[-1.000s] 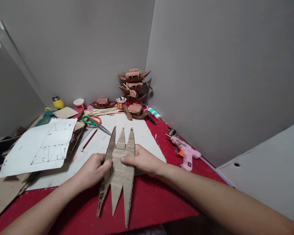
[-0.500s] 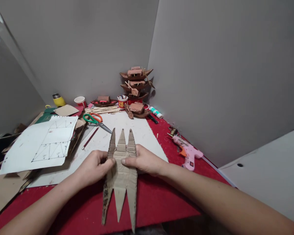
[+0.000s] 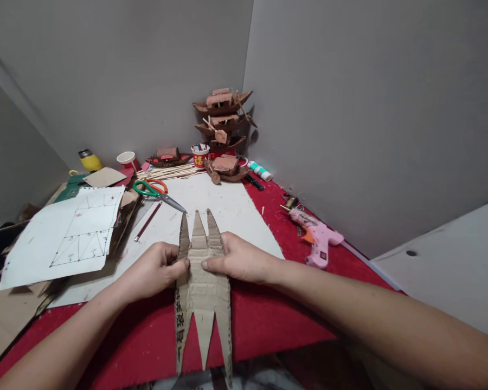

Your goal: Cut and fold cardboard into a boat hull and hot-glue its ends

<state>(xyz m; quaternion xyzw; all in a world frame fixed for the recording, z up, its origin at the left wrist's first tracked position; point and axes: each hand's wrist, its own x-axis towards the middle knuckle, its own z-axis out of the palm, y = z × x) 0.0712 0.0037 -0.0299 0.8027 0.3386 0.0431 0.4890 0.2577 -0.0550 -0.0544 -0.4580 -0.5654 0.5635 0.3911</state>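
Observation:
A cut cardboard piece [image 3: 203, 276] with three pointed prongs at each end is held over the table's near edge. Its left strip is folded up a little and carries black printed characters. My left hand [image 3: 160, 271] grips the left side, thumb on top and fingers behind. On the right side my right hand [image 3: 238, 260] pinches it the same way, thumb pressed on the face. Green-and-orange scissors [image 3: 158, 194] lie just beyond the piece, and a dark red pencil [image 3: 148, 221] rests nearby on the white paper sheet [image 3: 211, 197].
A pink glue gun [image 3: 319, 235] lies at right on the red table cover [image 3: 284, 319]. Model boats [image 3: 222, 116] are stacked in the back corner near a red cup [image 3: 200, 156] and wooden sticks [image 3: 171, 172]. A drawn sheet [image 3: 40, 238] tops cardboard at left.
The cardboard piece has turned slightly, its far tips moving left and near tips right, and more print shows on its left strip. Both hands keep their grip. The view has shifted a little.

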